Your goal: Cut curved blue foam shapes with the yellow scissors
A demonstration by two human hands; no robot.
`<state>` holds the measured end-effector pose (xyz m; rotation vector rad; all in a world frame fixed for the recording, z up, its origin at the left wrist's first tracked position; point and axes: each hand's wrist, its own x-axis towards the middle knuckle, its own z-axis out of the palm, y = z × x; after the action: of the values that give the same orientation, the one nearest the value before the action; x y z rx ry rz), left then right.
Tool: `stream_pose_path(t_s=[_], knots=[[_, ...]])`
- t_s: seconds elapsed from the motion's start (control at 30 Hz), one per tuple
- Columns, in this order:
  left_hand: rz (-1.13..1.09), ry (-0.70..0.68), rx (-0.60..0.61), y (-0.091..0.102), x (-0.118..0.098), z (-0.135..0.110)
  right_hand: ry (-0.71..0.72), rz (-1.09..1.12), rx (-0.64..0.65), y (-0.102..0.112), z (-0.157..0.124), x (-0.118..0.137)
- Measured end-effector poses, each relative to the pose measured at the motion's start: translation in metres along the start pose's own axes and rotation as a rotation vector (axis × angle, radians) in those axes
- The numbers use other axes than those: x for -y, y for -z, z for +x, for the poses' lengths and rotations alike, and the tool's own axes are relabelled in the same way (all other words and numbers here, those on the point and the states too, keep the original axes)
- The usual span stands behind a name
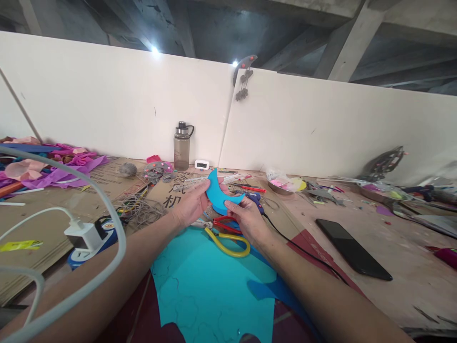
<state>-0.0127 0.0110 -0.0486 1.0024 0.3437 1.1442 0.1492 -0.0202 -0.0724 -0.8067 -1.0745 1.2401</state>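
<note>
Both hands hold a blue crescent moon cutout up above the table. My left hand is closed on its left edge, and my right hand pinches its lower right part. Just beneath lie yellow-handled scissors and red-handled pliers. They rest at the top of a turquoise sheet that bears drawn wavy outlines and has cut edges. A darker blue scrap overlaps the sheet's right side. Behind my right hand, a blue tool with a black cord is partly hidden.
A black phone lies to the right. White cables and a charger on a power strip stand at left. A water bottle, a small clock and a tray of scraps sit near the white partition.
</note>
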Motion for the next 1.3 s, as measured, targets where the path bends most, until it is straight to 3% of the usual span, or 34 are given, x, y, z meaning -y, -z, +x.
stream_pose_path(t_s=[0.53,1.03,1.17,1.3], knots=[[0.131,-0.065,0.016,0.003,0.011,0.0,-0.035,-0.087,-0.015,0.001,0.0,-0.005],[0.009,-0.076,-0.088,-0.002,0.013,0.0,-0.012,-0.161,0.044,0.001,-0.001,-0.002],[-0.015,-0.073,-0.038,0.0,0.012,0.0,-0.059,-0.089,0.032,0.002,0.0,0.0],[0.018,0.023,0.127,0.007,0.001,-0.001,-0.129,0.074,0.079,0.002,-0.001,0.005]])
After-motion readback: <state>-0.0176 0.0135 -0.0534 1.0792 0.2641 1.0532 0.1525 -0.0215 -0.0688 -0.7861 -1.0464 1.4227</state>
